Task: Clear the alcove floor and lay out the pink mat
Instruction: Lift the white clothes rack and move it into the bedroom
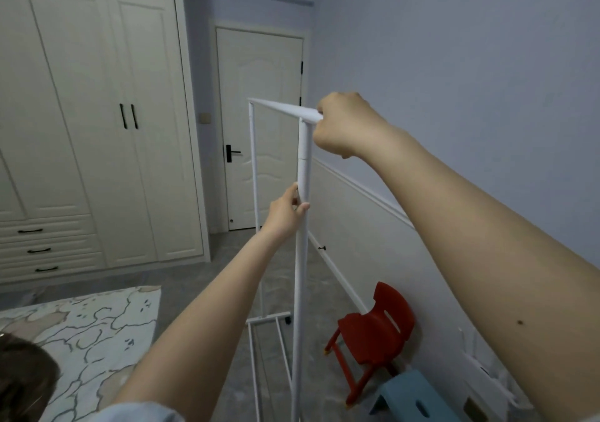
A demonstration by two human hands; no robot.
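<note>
White rack (301, 259) upright; right hand (344, 126) grips top corner, left hand (285, 214) grips post.

rack (300, 259): white, centre
chair (376, 330): red, lower right
stool (418, 399): pale blue, bottom right
rug (97, 321): cream with grey-beige vein pattern, lower left
wardrobe (97, 113): off-white, black handles, left
door (259, 97): white, black handle, centre
walls (454, 64): pale lavender-blue
floor (194, 275): mottled grey

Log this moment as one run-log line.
left hand: grips rack post | right hand: grips top corner | white clothes rack: upright | red chair: by wall | pink mat: not visible
</note>
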